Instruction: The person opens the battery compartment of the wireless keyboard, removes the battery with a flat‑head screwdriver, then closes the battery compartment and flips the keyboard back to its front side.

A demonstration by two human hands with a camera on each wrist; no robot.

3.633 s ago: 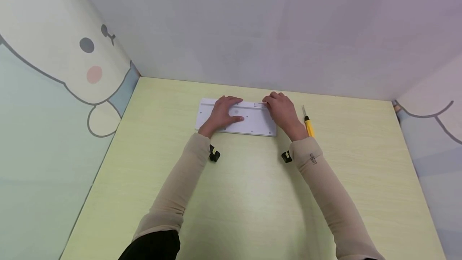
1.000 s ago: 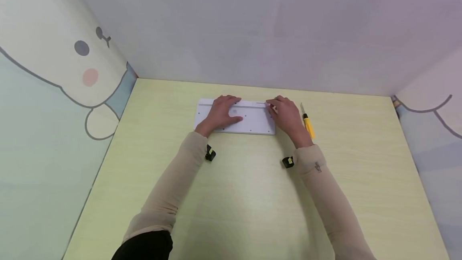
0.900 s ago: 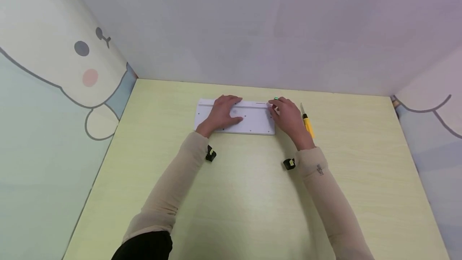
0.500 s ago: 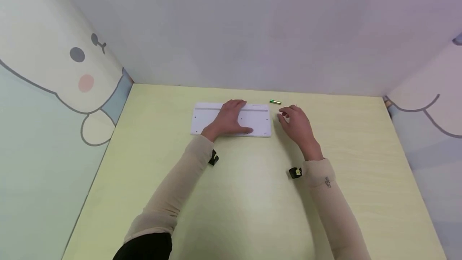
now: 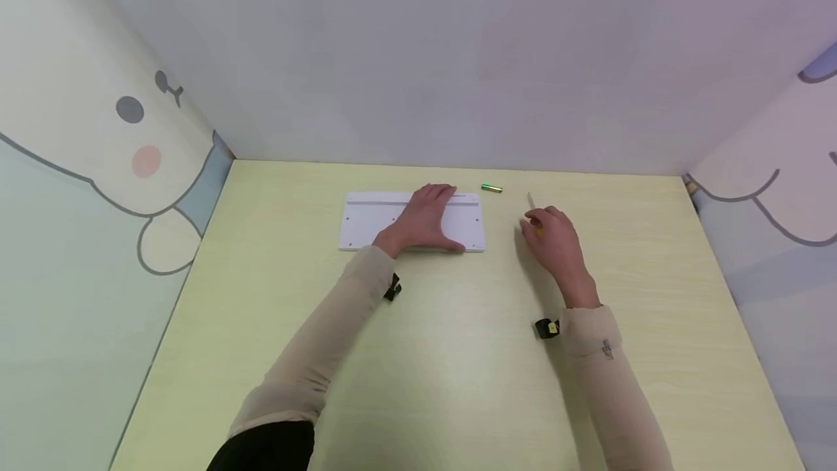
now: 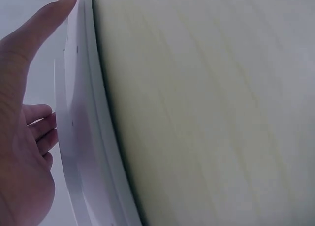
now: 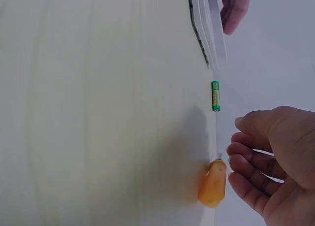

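A white keyboard (image 5: 373, 220) lies face down on the pale yellow-green table (image 5: 458, 355). My left hand (image 5: 425, 222) presses flat on its underside, fingers straight; in the left wrist view the keyboard's edge (image 6: 78, 137) runs beside my left hand (image 6: 24, 152). A green battery (image 5: 492, 188) lies loose on the table just right of the keyboard's far corner, also seen as the battery (image 7: 215, 95) in the right wrist view. My right hand (image 5: 552, 238) hovers over a yellow-handled screwdriver (image 7: 212, 184), fingers loosely curled, holding nothing. Most of the screwdriver (image 5: 531, 203) is hidden under that hand.
Walls close the table on three sides: a plain pale wall (image 5: 458, 57) at the back, cartoon-printed panels at the left (image 5: 98, 166) and right (image 5: 785, 187). The near half of the table is bare wood grain.
My right hand left the keyboard's right end and moved right and nearer, over the screwdriver. The green battery now lies on the table beyond the keyboard. The left hand stays pressed on it.
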